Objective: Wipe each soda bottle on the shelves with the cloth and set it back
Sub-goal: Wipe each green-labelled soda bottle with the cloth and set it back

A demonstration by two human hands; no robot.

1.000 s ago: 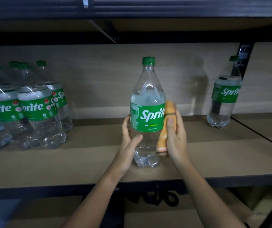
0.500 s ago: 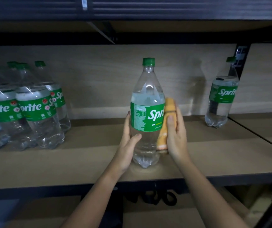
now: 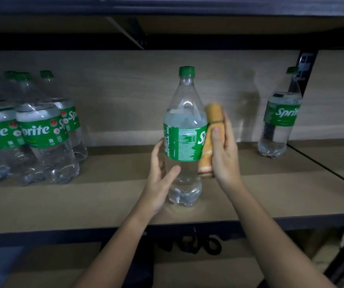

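Head view: centre frame, I'm bracing the bottle (image 3: 184,142) on the shelf (image 3: 104,204) with left hand (image 3: 159,179) fingers loosely open, so right hand (image 3: 224,154) is pressing the folded cloth (image 3: 209,138) flat against its side.

Shop stockroom: metal shelving (image 3: 167,223) stocked with shrink-wrapped Sprite bottles (image 3: 40,129).

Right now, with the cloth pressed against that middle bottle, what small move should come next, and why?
Probably slide the cloth further round the middle bottle. The right hand holds it against the label's right side, while the left hand steadies the lower body with loosely spread fingers. The bottle stands on the shelf, and its front looks not yet covered.
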